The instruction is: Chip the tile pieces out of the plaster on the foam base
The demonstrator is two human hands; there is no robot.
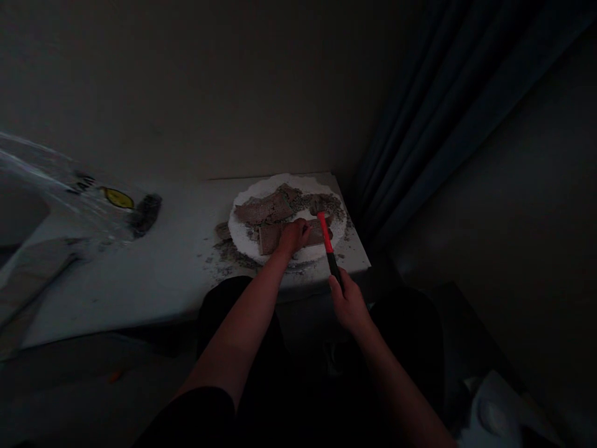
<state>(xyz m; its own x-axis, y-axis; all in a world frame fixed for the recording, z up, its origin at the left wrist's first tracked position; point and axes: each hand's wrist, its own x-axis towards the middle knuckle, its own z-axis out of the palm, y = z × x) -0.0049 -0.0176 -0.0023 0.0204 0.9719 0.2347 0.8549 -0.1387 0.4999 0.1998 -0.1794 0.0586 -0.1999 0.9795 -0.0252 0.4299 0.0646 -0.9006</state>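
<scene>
A round white board with a scalloped rim [239, 234] carries brown, crumbly slabs and loose crumbs. On its near side lies a flat brown slab [270, 239], and my left hand [293, 238] rests on it with the fingers curled closed. What those fingers pinch, if anything, is too dark to make out. My right hand [349, 302] is wrapped round the black grip of a hammer [326, 231] with a red shaft. The hammer's head is over the right part of the board, near the crumbs. Behind the near slab lies a larger cracked slab [265, 209].
The board stands at the right end of a white table [177, 267], with crumbs scattered around it. A clear plastic bag [100, 202] with a yellow print and dark contents lies at the left. A dark curtain [420, 118] hangs at the right.
</scene>
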